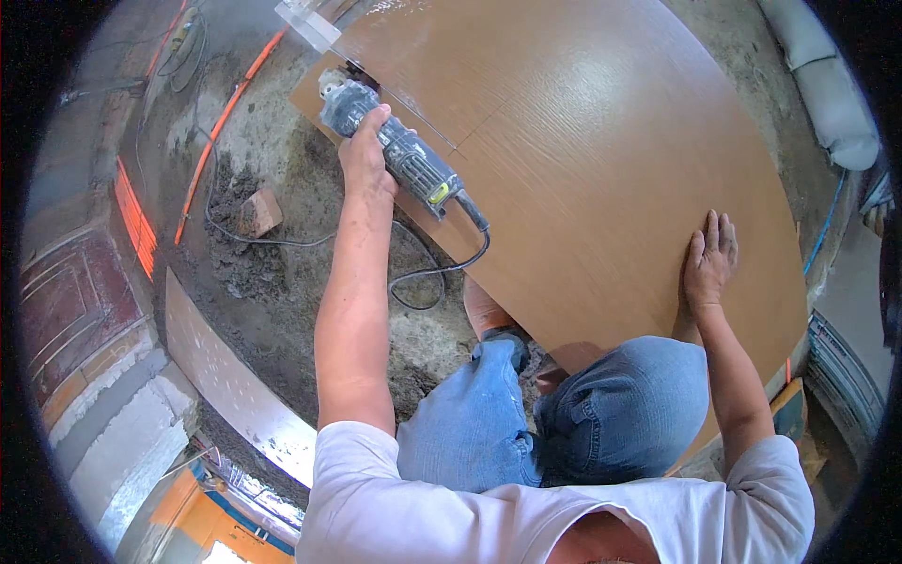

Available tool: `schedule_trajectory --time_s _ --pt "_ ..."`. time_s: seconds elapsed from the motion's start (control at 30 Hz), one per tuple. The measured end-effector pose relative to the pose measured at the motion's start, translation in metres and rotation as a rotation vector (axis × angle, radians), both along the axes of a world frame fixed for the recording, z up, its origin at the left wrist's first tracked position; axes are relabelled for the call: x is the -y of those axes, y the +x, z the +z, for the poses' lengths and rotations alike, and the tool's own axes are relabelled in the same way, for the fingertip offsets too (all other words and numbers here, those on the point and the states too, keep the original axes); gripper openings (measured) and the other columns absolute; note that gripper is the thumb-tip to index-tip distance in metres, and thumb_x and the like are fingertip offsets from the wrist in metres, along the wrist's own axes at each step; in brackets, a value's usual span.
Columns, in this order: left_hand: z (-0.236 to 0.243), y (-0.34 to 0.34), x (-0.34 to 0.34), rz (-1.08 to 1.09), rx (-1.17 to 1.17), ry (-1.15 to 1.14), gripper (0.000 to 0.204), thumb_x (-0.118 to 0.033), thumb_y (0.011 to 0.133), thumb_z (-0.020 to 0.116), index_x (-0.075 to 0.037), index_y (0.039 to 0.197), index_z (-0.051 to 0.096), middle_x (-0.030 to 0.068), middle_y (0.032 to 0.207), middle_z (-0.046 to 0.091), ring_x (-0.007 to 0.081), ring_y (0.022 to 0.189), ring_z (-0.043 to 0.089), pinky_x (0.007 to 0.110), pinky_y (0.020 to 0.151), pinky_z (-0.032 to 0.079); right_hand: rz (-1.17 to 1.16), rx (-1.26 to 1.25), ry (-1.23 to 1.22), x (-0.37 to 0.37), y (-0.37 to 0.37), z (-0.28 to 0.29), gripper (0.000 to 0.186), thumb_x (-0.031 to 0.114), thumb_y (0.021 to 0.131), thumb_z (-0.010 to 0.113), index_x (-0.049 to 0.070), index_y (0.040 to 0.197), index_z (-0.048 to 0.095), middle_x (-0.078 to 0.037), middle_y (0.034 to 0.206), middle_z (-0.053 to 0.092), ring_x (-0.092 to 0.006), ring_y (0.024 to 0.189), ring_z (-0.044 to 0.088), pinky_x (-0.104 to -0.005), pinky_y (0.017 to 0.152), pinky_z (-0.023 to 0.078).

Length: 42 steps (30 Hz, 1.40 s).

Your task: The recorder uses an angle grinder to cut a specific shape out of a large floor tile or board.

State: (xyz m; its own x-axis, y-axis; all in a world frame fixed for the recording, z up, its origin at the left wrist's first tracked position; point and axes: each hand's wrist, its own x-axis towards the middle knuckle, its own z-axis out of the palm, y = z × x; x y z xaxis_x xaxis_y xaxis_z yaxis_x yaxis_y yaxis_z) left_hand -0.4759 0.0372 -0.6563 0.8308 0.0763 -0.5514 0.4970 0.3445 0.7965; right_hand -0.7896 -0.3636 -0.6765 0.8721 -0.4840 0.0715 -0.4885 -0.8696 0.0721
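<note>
My left hand (pixel 365 150) is closed round the grey angle grinder (pixel 409 160), whose head and disc sit at a dark notch near the upper left edge of a large brown, wood-grained board or tile (pixel 611 188). A thin straight line runs from the notch along the board. A black power cord hangs from the grinder and loops over the dusty floor. My right hand (pixel 709 263) rests on the board's right part, fingers stretched out, holding nothing. My denim-covered legs (pixel 611 404) are bent below it, one knee over the board's lower part.
Orange conduits (pixel 136 216) and a wooden block (pixel 261 212) lie on the rough floor (pixel 319 320) at left, with a pale narrow slab (pixel 225 376). White padded bundles (pixel 827 113) lie upper right. A dark red door panel (pixel 80 310) is at the far left.
</note>
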Motion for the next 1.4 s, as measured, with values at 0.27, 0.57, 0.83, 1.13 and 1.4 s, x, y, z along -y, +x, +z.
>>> schedule_trajectory --time_s 0.27,0.57,0.83,1.13,1.4 --pt "0.001 -0.003 0.002 0.011 -0.011 -0.004 0.036 -0.019 0.075 0.072 0.001 0.098 0.054 0.0128 0.081 0.060 0.0297 0.067 0.064 0.042 0.060 0.055 0.014 -0.007 -0.023 0.000 0.001 0.001 0.047 0.031 0.093 0.043 0.011 0.136 0.043 -0.015 0.141 0.038 -0.0298 0.132 0.032 -0.0419 0.109 0.022" --pt "0.000 -0.005 0.003 -0.005 -0.012 -0.002 0.036 -0.020 0.075 0.072 0.002 0.098 0.053 0.0124 0.082 0.059 0.0297 0.068 0.064 0.041 0.060 0.056 0.018 -0.002 -0.014 0.001 0.000 0.000 0.047 0.032 0.094 0.041 0.011 0.136 0.044 -0.014 0.142 0.038 -0.0305 0.132 0.032 -0.0422 0.109 0.023" --pt "0.004 -0.016 0.009 0.018 -0.020 0.014 0.037 -0.019 0.074 0.072 0.002 0.098 0.054 0.0129 0.082 0.060 0.0294 0.067 0.064 0.040 0.060 0.056 0.006 -0.006 -0.008 0.000 0.001 -0.001 0.048 0.032 0.094 0.042 0.011 0.137 0.042 -0.014 0.142 0.038 -0.0306 0.133 0.031 -0.0422 0.110 0.020" --pt "0.005 -0.018 0.012 0.027 -0.017 0.000 0.035 -0.018 0.074 0.071 0.002 0.097 0.055 0.0127 0.080 0.060 0.0288 0.066 0.064 0.040 0.059 0.055 0.014 0.006 -0.002 0.001 0.001 -0.002 0.047 0.031 0.094 0.042 0.011 0.137 0.043 -0.015 0.141 0.039 -0.0311 0.132 0.032 -0.0426 0.110 0.021" --pt "0.005 -0.030 0.016 0.020 -0.002 0.007 0.031 -0.017 0.075 0.070 0.002 0.095 0.056 0.0119 0.079 0.060 0.0280 0.066 0.064 0.040 0.059 0.055 0.009 0.007 0.007 0.000 0.001 0.000 0.047 0.031 0.094 0.042 0.011 0.136 0.043 -0.016 0.141 0.038 -0.0313 0.132 0.032 -0.0423 0.110 0.021"
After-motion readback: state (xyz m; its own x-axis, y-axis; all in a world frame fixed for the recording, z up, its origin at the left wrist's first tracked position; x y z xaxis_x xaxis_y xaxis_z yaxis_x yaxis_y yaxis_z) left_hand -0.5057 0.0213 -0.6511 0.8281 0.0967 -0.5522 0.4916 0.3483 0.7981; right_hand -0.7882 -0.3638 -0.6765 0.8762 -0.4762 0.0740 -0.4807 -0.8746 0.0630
